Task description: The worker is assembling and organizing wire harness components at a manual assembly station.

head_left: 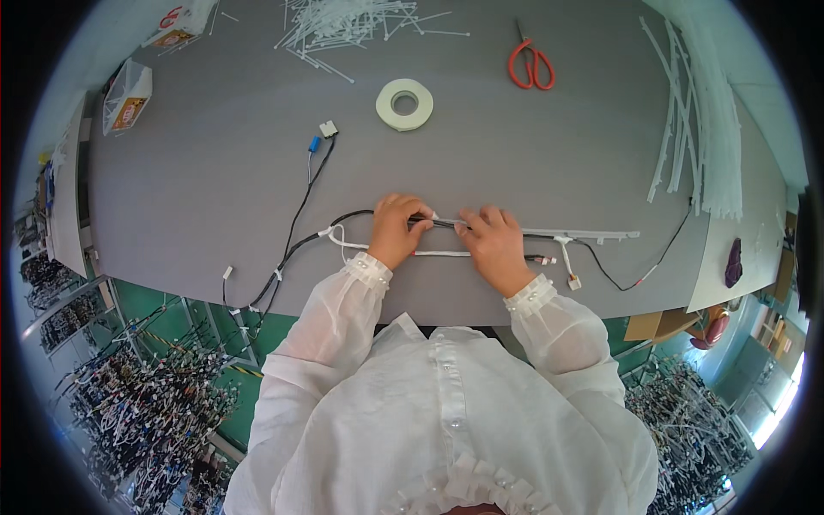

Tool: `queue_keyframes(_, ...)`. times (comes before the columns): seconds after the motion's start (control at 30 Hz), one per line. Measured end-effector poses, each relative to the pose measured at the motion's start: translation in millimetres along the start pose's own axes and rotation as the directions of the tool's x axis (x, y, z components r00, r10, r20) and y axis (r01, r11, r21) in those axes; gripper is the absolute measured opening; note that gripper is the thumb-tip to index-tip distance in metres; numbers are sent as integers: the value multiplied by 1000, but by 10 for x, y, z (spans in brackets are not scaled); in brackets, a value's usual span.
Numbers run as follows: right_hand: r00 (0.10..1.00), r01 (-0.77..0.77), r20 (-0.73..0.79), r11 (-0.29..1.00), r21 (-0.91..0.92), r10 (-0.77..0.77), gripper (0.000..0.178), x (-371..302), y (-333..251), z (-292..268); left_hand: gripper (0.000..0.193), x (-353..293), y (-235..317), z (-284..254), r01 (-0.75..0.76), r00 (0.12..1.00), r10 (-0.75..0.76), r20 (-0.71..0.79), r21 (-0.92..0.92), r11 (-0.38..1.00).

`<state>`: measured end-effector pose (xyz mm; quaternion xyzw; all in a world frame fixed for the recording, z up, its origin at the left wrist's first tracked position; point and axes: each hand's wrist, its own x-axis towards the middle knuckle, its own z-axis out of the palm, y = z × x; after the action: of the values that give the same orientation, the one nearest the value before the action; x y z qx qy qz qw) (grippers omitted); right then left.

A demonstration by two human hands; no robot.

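A black wire harness [444, 223] is being held across the near side of the grey table [215, 154], directly before the body, presumably so that both hands can be brought to the same stretch. The cable is being pinched between the thumb and fingers of the left hand [396, 230], and is being gripped a little farther along by the thumb and bent fingers of the right hand [495, 249]; the short span between is apparently being steadied from both ends. Along the cable a long translucent strip [592, 233] is being lined up, reaching out past the right hand; whether it is being clasped under those fingers cannot be told. The branches with the white connector [328, 129] and the blue connector [314, 145] are being laid out aside, seemingly clear of the fingers. Farther back, a tape roll [388, 105] and red-handled scissors [526, 43] are being given separate spots, probably for easy reach.
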<state>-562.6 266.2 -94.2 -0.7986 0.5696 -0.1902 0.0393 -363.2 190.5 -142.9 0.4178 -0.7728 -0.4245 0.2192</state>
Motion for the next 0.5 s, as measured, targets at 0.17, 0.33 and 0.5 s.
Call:
queue_keyframes(0.17, 978, -207, 77, 879, 430, 192, 25, -91, 259, 224, 25, 33, 183, 45, 176, 984, -174, -29, 85, 981)
queue_keyframes(0.33, 994, -95, 94, 904, 416, 61, 30, -128, 310, 237, 25, 31, 201, 88, 184, 981, -174, -82, 151, 971)
queue_keyframes(0.5, 986, 130, 79, 976, 176, -146, 33, -152, 289, 186, 24, 22, 214, 113, 209, 975, -196, -102, 143, 967)
